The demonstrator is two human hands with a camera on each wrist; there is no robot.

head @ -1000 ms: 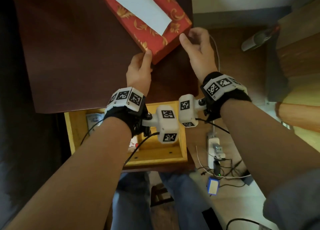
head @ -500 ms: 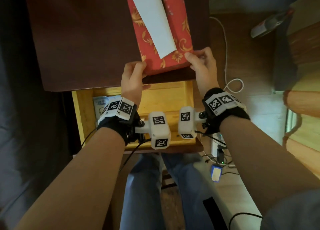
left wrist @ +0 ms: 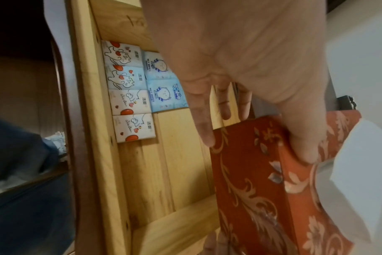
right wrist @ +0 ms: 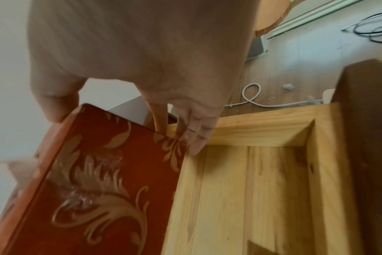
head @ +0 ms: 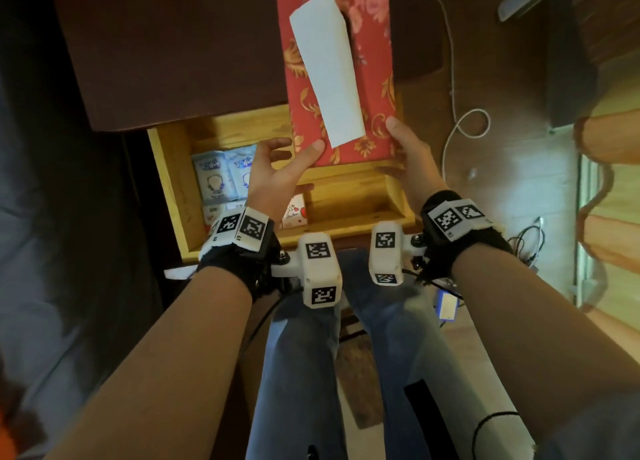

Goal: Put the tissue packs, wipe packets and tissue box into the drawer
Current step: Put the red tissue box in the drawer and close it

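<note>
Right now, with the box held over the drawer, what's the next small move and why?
Probably lower the box into the bare right part of the drawer. Both hands, left and right, grip its near end above that gap, while the packs and wipes fill the left side.

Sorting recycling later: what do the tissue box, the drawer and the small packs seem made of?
Tissue box: probably printed card, sharp folded edges, slight sheen. Drawer: pale bare wood, visible grain and knots. Packs: likely glossy plastic film, printed; too soft to confirm.
</note>
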